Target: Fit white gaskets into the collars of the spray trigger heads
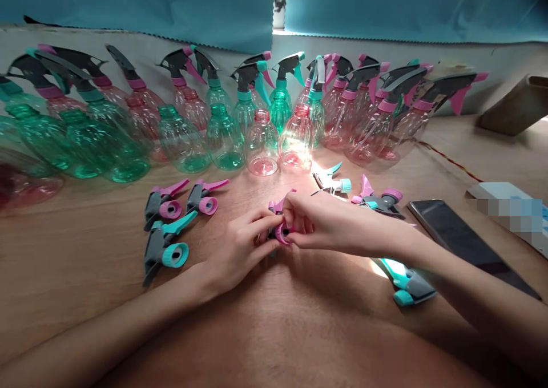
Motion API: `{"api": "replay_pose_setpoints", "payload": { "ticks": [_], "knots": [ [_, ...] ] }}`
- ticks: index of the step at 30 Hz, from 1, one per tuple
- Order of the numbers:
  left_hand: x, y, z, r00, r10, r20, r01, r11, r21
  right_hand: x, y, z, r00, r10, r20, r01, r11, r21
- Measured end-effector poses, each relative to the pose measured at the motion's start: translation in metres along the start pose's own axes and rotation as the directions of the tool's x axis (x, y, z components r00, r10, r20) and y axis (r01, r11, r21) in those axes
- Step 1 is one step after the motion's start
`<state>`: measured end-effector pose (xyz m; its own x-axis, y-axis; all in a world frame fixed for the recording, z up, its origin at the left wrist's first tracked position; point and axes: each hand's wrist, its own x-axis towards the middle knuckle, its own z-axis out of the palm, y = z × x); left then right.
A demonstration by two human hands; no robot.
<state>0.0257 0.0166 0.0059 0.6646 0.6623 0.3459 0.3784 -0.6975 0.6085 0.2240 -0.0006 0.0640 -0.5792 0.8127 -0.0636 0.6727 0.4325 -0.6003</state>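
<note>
Both hands meet over the middle of the table around a pink-and-grey trigger spray head [280, 231]. My left hand [248, 237] is closed on it from the left, thumb and fingers at its pink collar. From the right, my right hand [314, 219] pinches at the same spray head with curled fingers, which hide much of it. To the left lie two pink spray heads [162, 205] and a turquoise one [166, 251], collars facing me. More loose spray heads lie on the right, among them a turquoise-and-grey one [411, 285] beside my right forearm.
Behind the hands stand rows of clear pink and green bottles [225, 140], several topped with spray heads, the front ones open-necked. A dark phone [466, 242] and a white box [509, 205] lie at the right. Blue curtains [137, 5] hang behind.
</note>
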Motion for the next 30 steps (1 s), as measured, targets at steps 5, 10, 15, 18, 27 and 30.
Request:
{"api": "replay_pose_setpoints", "payload": {
  "ticks": [5,10,15,18,27,30],
  "knots": [
    [0.001,0.000,-0.002,1.000,-0.017,-0.007,0.017,1.000,-0.015,0.005,0.003,0.006,1.000,-0.009,0.012,0.007,0.980,0.198],
    [0.000,-0.001,-0.001,1.000,-0.019,-0.015,0.019,0.999,-0.031,0.005,0.004,0.007,0.999,0.020,0.041,-0.032,0.953,0.303],
    [-0.001,-0.005,0.000,0.999,-0.043,-0.021,0.043,0.999,0.002,0.004,0.004,0.011,1.000,0.023,0.004,-0.023,0.946,0.322],
    [-0.002,-0.005,0.000,0.999,-0.043,-0.026,0.044,0.999,0.011,0.005,0.003,0.012,0.999,0.030,-0.022,-0.022,0.949,0.314],
    [-0.002,-0.001,-0.001,1.000,0.001,-0.015,0.000,0.999,0.052,0.007,0.004,0.016,0.998,0.039,-0.057,-0.026,0.976,0.215],
    [-0.001,-0.002,-0.001,1.000,-0.030,0.003,0.030,0.998,0.063,0.009,0.006,0.019,0.997,0.058,-0.055,-0.045,0.977,0.208]
  ]
}}
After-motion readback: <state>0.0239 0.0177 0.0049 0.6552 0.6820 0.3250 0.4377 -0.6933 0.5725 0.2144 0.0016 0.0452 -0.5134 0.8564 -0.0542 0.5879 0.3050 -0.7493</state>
